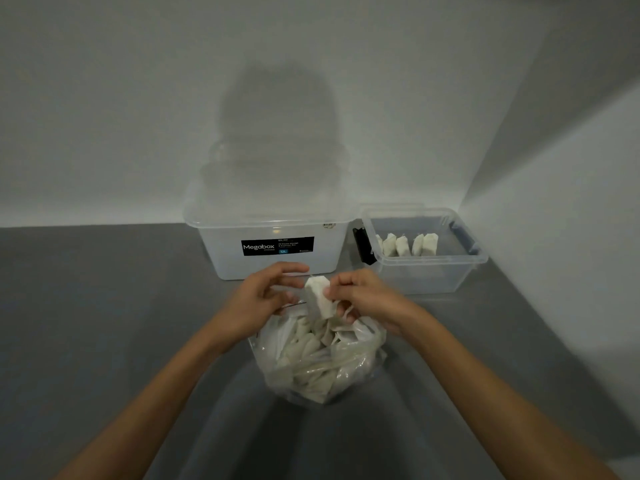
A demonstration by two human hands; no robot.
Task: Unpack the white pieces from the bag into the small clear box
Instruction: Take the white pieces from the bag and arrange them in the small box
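A clear plastic bag full of white pieces stands on the grey floor in front of me. Just above its mouth, my right hand pinches one white piece by its right side. My left hand is at the bag's left rim with fingers loosely curled; whether it holds the thin plastic edge is unclear. The small clear box sits to the back right by the wall, with several white pieces standing in a row inside.
A large lidded clear storage box with a black label stands directly behind the bag. A black object sits between the two boxes. White walls close in behind and on the right.
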